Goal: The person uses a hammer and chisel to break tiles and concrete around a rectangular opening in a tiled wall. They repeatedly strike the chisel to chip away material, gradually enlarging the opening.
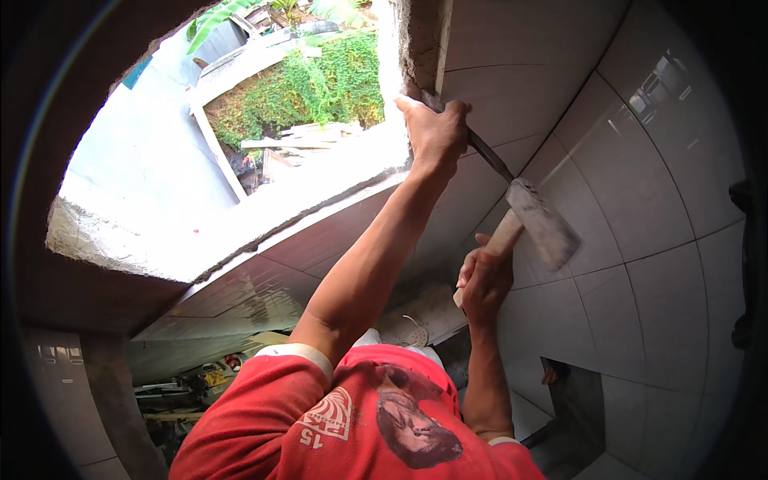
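Note:
My left hand [436, 132] is closed around a dark metal chisel [490, 154], up at the rough right edge of the window opening [404, 48]. The chisel's far end is mostly hidden by the hand and points into that edge. Its shaft slants down to the right. Lower on the right, my right hand [486, 280] grips the pale wooden handle of a hammer [540, 220]. The hammer's grey head is slightly blurred and lies against or very close to the chisel's butt end; I cannot tell whether they touch.
Glossy tiled walls [640, 184] meet in a corner at the right. A broken masonry sill [296, 212] runs under the opening. Outside are greenery [320, 76] and loose boards [308, 140]. Assorted clutter [188, 392] lies low at the left, and a square recess [574, 400] sits low at the right.

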`<state>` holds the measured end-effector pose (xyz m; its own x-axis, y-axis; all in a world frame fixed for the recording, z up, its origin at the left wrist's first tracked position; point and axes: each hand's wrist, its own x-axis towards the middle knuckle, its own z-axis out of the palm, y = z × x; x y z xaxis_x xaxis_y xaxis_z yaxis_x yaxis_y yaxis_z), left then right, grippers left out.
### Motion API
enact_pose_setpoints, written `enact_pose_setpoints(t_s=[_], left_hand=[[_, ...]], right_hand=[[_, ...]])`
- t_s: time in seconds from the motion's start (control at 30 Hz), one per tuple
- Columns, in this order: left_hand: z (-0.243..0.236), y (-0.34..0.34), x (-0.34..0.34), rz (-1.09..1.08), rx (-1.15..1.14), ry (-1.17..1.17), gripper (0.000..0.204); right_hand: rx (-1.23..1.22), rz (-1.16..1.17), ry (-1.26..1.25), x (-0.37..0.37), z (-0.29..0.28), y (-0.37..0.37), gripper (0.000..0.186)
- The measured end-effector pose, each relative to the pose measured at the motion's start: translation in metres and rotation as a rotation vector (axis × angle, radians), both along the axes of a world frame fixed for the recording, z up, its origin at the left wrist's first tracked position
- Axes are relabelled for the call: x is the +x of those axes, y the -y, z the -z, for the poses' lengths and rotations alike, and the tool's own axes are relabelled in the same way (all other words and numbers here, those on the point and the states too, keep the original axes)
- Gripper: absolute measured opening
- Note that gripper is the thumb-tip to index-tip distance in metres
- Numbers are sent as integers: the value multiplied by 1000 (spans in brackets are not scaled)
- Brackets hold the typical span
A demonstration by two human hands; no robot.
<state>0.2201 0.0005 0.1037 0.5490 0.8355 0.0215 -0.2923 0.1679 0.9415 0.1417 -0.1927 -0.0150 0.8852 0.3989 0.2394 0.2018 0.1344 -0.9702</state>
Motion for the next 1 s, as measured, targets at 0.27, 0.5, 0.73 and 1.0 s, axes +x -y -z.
enact_pose_setpoints(t_s=[0.27, 0.5, 0.73, 1.0], left_hand=[[18, -11, 11, -73, 126, -38, 71], [28, -15, 15, -161, 198, -5, 67], [19, -13, -3, -39, 111, -47, 58], [24, -10, -36, -30, 69, -65, 42]], right_hand=[[29, 3, -31, 1, 0, 0, 59], [47, -48, -100, 1, -1, 0, 48], [-43, -49, -55, 0, -4, -3, 45], [-10, -13, -28, -5, 3, 26, 44]])
